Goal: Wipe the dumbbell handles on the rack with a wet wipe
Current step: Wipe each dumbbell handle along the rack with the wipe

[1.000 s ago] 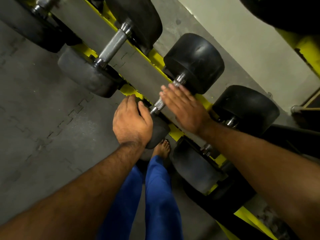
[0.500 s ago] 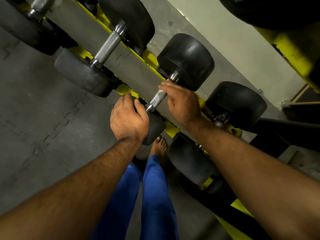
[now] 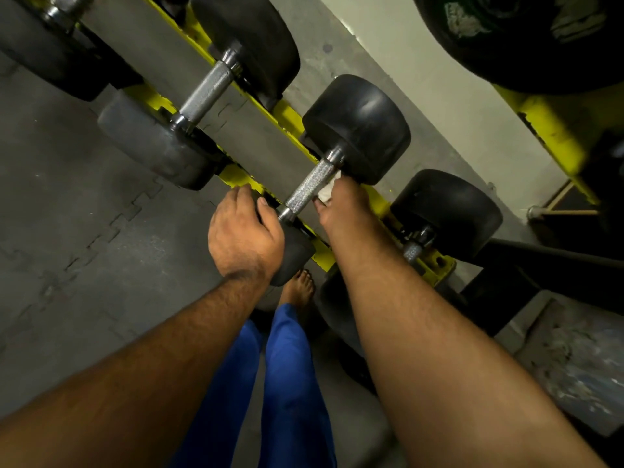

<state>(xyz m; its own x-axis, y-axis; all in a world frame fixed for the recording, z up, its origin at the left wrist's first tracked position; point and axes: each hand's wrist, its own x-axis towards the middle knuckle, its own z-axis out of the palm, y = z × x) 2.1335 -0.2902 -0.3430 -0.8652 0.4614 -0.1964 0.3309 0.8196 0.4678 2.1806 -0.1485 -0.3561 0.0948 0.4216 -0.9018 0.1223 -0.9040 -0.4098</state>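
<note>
A black dumbbell lies across the yellow rack (image 3: 287,118) with its knurled steel handle (image 3: 309,187) bare along the top. My left hand (image 3: 244,231) grips the dumbbell's near black head (image 3: 292,255), fingers curled over its edge. My right hand (image 3: 344,204) is tucked under the right side of the handle. It holds a white wet wipe (image 3: 327,192) against the steel, and only a corner of the wipe shows. The far head (image 3: 359,128) is free.
A second dumbbell with a bare handle (image 3: 206,92) lies to the left, and a smaller one (image 3: 445,214) to the right. A large black plate (image 3: 526,38) hangs at the top right. My blue trouser legs (image 3: 287,383) and a bare foot (image 3: 300,288) stand on grey floor tiles.
My right hand has slid from on top of the handle down round its right side, and the white wipe now shows. My left hand has stayed on the near head.
</note>
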